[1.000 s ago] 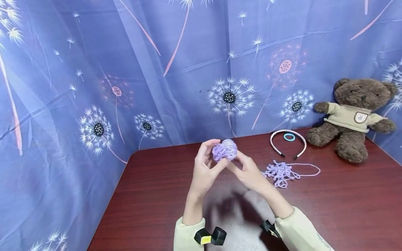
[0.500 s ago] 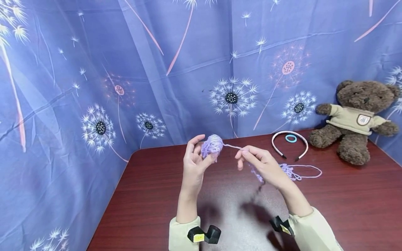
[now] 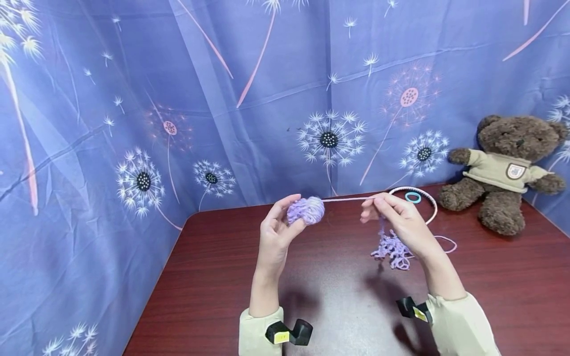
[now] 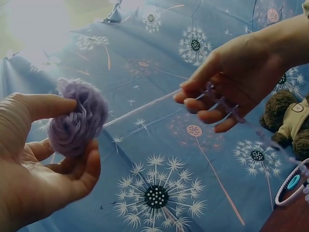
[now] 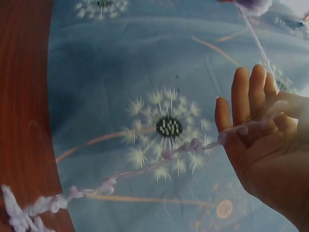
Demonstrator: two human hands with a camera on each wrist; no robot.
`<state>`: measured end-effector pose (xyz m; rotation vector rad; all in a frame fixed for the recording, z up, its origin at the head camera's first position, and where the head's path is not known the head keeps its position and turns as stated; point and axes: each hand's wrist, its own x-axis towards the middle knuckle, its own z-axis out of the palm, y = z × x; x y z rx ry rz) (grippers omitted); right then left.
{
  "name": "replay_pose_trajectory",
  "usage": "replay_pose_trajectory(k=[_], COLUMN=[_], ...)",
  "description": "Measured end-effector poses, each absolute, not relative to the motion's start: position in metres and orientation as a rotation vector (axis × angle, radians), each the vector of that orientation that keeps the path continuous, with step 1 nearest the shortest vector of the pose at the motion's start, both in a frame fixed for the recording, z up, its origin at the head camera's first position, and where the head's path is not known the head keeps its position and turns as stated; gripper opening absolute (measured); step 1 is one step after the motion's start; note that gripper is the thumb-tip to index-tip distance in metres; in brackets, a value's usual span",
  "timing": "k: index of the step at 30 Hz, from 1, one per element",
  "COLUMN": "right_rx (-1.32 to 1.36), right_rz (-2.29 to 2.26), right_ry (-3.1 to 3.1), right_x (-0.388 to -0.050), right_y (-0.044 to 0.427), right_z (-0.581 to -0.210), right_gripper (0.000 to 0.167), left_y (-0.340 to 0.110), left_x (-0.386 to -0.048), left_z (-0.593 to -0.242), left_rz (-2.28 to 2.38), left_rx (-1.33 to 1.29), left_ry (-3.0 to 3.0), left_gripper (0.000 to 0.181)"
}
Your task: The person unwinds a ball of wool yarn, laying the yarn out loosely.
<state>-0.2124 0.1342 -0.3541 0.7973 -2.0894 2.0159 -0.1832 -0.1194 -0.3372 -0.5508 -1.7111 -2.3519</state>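
Observation:
A small ball of lilac yarn [image 3: 306, 210] is held up above the table by my left hand [image 3: 278, 235], gripped between thumb and fingers; the left wrist view shows the wound yarn ball [image 4: 79, 118] close up. From it a taut strand [image 3: 345, 199] runs right to my right hand [image 3: 403, 220], which pinches it between thumb and forefinger. In the right wrist view, a kinked, knotty length of yarn [image 5: 164, 157] crosses the right palm and trails away. Below that hand lies a loose heap of crinkled lilac yarn [image 3: 392, 251] on the table.
A white headband [image 3: 429, 198] and a turquoise ring [image 3: 412, 198] lie behind the right hand. At the back right sits a brown teddy bear [image 3: 503, 173] in a beige top. Blue dandelion-print cloth [image 3: 267, 138] hangs behind the dark red table [image 3: 213, 277].
My right hand has left the ball and moved right, drawing a strand out straight. The left hand has shifted slightly left with the ball.

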Motion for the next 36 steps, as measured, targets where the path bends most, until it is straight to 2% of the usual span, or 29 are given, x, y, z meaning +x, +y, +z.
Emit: replay_pose_trajectory(k=[8,16,30,36], right_rx=[0.702,0.596,0.424,0.422], right_rz=[2.073,2.126,2.223,2.259], right_ry=[-1.925,-1.789,-1.614,-1.542], right_x=[-0.221,-0.227,-0.230,-0.229], right_y=[0.156,0.189,0.232,0.242], right_z=[-0.355,-0.363,-0.377,-0.382], right_gripper=[0.028,0.025,0.025,0.025], left_y=[-0.120,-0.124,-0.150,-0.156], left_x=[-0.185,-0.187,-0.187,-0.189], left_z=[-0.340,-0.341,-0.339,-0.343], left_rz=[-2.331,-2.357,-2.432,-2.418], left_rx=[-0.574,-0.599,-0.519,-0.546], left_ry=[-1.731,-1.697,-1.495,-1.632], left_gripper=[0.050,0.041,0.050,0.042])
